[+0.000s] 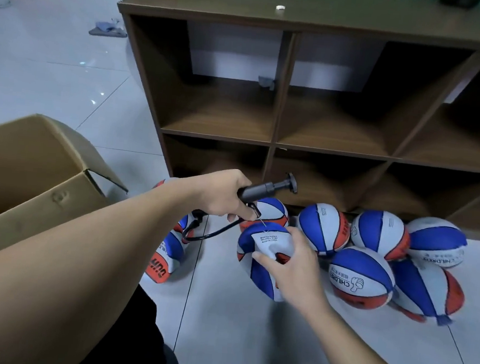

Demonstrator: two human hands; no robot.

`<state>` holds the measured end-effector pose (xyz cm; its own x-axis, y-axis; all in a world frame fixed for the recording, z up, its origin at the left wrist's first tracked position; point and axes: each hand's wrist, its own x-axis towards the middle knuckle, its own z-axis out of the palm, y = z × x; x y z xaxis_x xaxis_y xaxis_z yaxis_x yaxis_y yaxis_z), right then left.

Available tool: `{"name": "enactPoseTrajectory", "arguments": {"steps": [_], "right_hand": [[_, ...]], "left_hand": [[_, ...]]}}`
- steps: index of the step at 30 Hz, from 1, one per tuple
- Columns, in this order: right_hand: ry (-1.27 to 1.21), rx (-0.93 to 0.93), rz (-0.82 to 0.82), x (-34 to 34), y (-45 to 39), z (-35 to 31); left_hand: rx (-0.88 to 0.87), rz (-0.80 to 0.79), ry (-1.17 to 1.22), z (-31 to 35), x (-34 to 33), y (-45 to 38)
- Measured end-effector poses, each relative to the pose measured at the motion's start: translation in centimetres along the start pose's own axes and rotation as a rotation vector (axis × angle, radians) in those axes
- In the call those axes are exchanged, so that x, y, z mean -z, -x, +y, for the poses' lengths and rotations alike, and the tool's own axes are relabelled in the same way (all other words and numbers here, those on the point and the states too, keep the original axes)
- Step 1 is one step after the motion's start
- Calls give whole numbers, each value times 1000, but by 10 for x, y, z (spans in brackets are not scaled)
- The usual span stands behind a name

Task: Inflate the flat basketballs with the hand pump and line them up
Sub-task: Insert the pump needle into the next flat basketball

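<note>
My left hand (pixel 226 196) grips the black hand pump (pixel 264 188) by its barrel, with the T-handle pointing right toward the shelf. The pump's black hose (pixel 214 233) loops down and back up, and its needle end touches the top of a flat blue, white and red basketball (pixel 258 258). My right hand (pixel 292 268) holds that crumpled ball from the right side, thumb on its white panel. Several round basketballs (pixel 360 277) of the same colours lie on the floor to the right. More flat balls (pixel 166 259) lie to the left.
A brown wooden cubby shelf (pixel 273 144) stands right behind the balls. An open cardboard box (pixel 32 177) sits on the left. The floor is pale tile (pixel 249 340), with a cloth heap far back left.
</note>
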<state>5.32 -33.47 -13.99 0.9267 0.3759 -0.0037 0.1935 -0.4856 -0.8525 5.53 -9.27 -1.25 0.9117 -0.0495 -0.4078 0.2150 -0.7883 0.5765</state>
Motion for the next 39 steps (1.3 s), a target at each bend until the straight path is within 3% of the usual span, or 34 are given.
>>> {"name": "enactPoseTrajectory", "arguments": {"steps": [16,22,27,39], "right_hand": [[-56,-13,49,-7,-8,1],[27,-18,58,-13,-12,4],[186,92,68,-14,-9,-2],[300,200,145,-16,-10,-7]], "left_hand": [[-1,29,-14,-6,-10,-5],[-17,89,-86,-8,-16,-6],[-15,80,-150,-8,-22,-5],[1,69,-111,2,-45,-6]]}}
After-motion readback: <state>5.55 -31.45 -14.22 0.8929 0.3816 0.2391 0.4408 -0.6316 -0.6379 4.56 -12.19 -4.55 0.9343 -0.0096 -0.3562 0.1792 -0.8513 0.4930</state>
